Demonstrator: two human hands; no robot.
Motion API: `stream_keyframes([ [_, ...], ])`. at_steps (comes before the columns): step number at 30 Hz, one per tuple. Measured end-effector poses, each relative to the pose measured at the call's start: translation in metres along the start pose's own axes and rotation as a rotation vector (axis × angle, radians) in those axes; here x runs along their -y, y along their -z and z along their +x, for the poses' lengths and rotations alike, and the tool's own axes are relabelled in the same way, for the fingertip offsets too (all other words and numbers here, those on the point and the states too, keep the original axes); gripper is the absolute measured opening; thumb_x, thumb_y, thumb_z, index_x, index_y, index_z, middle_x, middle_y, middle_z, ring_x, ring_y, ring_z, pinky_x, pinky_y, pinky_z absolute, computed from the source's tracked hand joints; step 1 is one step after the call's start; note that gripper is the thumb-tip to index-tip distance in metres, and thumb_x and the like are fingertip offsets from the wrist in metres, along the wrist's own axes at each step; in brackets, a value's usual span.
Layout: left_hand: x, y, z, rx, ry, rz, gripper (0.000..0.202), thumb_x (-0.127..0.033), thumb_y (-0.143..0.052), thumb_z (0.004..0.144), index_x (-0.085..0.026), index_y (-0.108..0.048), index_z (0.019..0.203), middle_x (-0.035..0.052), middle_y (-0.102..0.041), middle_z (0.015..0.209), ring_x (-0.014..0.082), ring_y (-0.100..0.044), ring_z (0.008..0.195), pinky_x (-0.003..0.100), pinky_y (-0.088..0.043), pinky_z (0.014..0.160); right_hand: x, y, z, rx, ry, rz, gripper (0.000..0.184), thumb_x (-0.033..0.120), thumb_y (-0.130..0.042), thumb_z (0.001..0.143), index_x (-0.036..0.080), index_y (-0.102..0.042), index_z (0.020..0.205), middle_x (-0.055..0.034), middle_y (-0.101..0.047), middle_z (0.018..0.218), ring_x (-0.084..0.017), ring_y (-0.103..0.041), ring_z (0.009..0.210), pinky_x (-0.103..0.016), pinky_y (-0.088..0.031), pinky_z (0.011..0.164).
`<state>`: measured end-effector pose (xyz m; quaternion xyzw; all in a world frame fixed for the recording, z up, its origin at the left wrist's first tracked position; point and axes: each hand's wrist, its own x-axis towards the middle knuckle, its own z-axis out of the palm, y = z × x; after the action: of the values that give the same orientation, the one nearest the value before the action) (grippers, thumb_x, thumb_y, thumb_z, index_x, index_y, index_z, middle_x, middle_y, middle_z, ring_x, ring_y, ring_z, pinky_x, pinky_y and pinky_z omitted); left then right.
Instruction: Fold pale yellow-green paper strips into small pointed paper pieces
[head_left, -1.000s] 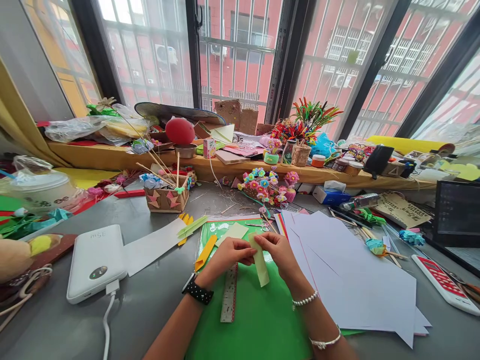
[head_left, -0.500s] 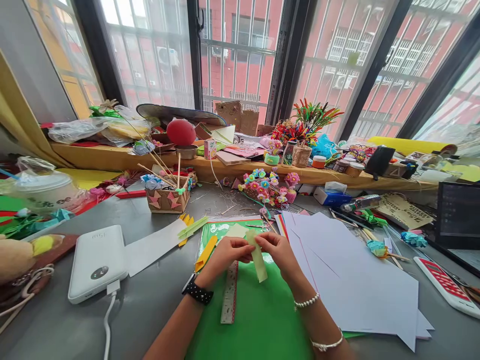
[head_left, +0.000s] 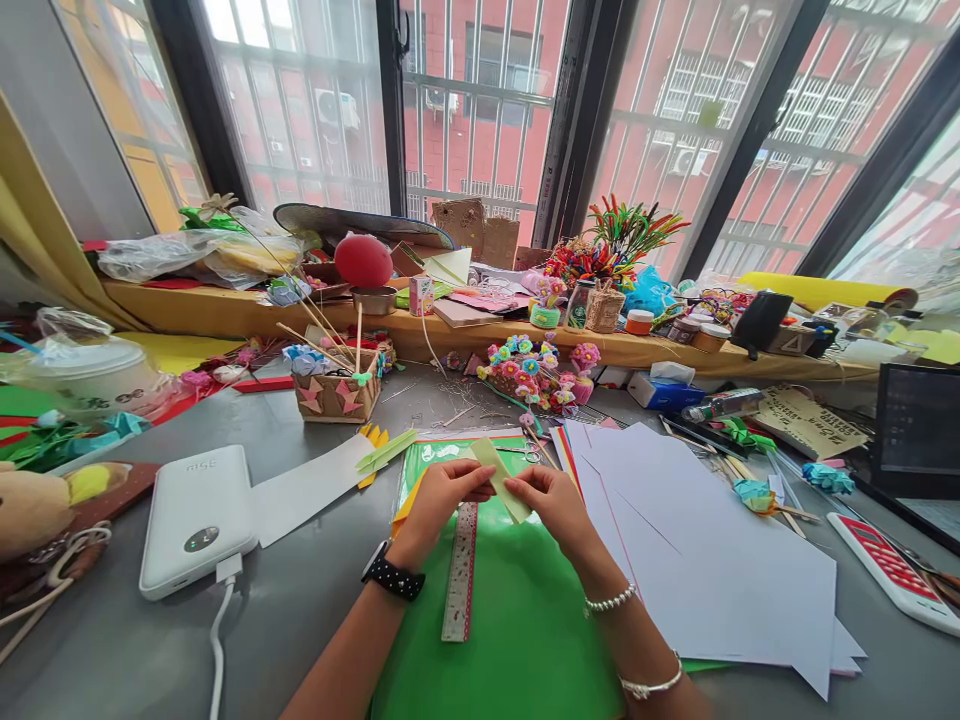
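Between both hands, above a green plastic folder (head_left: 525, 620), a pale green paper strip (head_left: 491, 462) is held at a slant. My left hand (head_left: 442, 500) pinches its left edge between thumb and fingers. On the opposite edge, my right hand (head_left: 551, 505) closes its thumb and forefinger on the strip. A clear ruler with a red edge (head_left: 460, 580) lies on the folder, below my left hand. Scissors (head_left: 529, 452) rest just beyond the strip, partly hidden. A folded yellow paper piece (head_left: 405, 508) sits beside my left hand, partly covered by it.
White paper sheets (head_left: 705, 560) spread to the right, beside a red and white calculator (head_left: 892, 570). On the left lie a white power bank (head_left: 196, 525) with its cable and a white paper strip (head_left: 311, 490). A cardboard box (head_left: 337, 397) with sticks stands behind.
The paper strip has turned from hanging nearly upright to a slant, its lower end raised. Both hands remain on it, with the fingers slightly shifted.
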<state>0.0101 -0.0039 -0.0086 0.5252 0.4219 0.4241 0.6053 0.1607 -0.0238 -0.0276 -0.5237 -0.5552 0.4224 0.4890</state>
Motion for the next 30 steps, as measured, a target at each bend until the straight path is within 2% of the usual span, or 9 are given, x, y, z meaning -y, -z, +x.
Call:
stream_keyframes([
  [4, 0.0014, 0.0001, 0.0003, 0.009, -0.024, 0.004, 0.026, -0.036, -0.063, 0.058, -0.012, -0.065, 0.068, 0.0028, -0.064, 0.061, 0.0140, -0.059, 0.059, 0.024, -0.048, 0.061, 0.0005, 0.0002, -0.0005, 0.025, -0.027, 0.039, 0.024, 0.039, -0.062, 0.058, 0.015, -0.058, 0.057, 0.0021, -0.054, 0.049, -0.009, -0.046, 0.044, -0.021, -0.033, 0.043],
  [9, 0.0030, 0.0013, 0.0013, -0.066, -0.071, -0.035, 0.028, -0.036, -0.064, 0.058, -0.012, -0.065, 0.071, 0.0047, -0.066, 0.069, 0.0159, -0.060, 0.064, 0.026, -0.049, 0.065, 0.0016, 0.0010, -0.0009, 0.083, -0.091, 0.142, 0.026, 0.040, -0.063, 0.057, 0.014, -0.060, 0.061, 0.0007, -0.057, 0.053, -0.011, -0.051, 0.048, -0.023, -0.039, 0.048],
  [21, 0.0038, -0.0005, 0.0011, -0.101, -0.131, -0.044, 0.027, -0.037, -0.063, 0.059, -0.012, -0.065, 0.071, 0.0036, -0.066, 0.067, 0.0161, -0.060, 0.064, 0.026, -0.048, 0.065, 0.0046, 0.0003, -0.0023, 0.063, -0.050, 0.120, 0.023, 0.037, -0.064, 0.057, 0.015, -0.056, 0.058, 0.0019, -0.055, 0.050, -0.010, -0.049, 0.046, -0.022, -0.039, 0.047],
  [23, 0.0027, 0.0011, 0.0013, -0.068, -0.104, -0.028, 0.026, -0.036, -0.062, 0.060, -0.012, -0.065, 0.071, 0.0038, -0.066, 0.066, 0.0160, -0.060, 0.063, 0.026, -0.048, 0.064, 0.0048, 0.0022, -0.0013, 0.070, -0.049, 0.132, 0.023, 0.037, -0.062, 0.060, 0.014, -0.058, 0.060, 0.0013, -0.056, 0.052, -0.010, -0.050, 0.048, -0.023, -0.040, 0.048],
  [27, -0.0006, 0.0020, -0.0004, 0.114, -0.002, 0.082, 0.025, -0.035, -0.061, 0.061, -0.012, -0.066, 0.069, 0.0051, -0.066, 0.064, 0.0161, -0.060, 0.061, 0.025, -0.048, 0.061, 0.0058, 0.0056, 0.0005, 0.068, -0.028, 0.183, 0.025, 0.038, -0.059, 0.064, 0.014, -0.061, 0.068, -0.0010, -0.059, 0.059, -0.012, -0.054, 0.056, -0.025, -0.042, 0.055],
  [30, -0.0020, -0.0005, -0.0029, 0.195, 0.006, 0.164, 0.024, -0.035, -0.061, 0.060, -0.012, -0.066, 0.064, 0.0047, -0.065, 0.060, 0.0162, -0.060, 0.059, 0.025, -0.047, 0.059, 0.0057, 0.0057, 0.0005, 0.044, 0.000, 0.194, 0.023, 0.036, -0.060, 0.063, 0.014, -0.062, 0.070, -0.0017, -0.061, 0.062, -0.013, -0.054, 0.059, -0.025, -0.043, 0.057],
])
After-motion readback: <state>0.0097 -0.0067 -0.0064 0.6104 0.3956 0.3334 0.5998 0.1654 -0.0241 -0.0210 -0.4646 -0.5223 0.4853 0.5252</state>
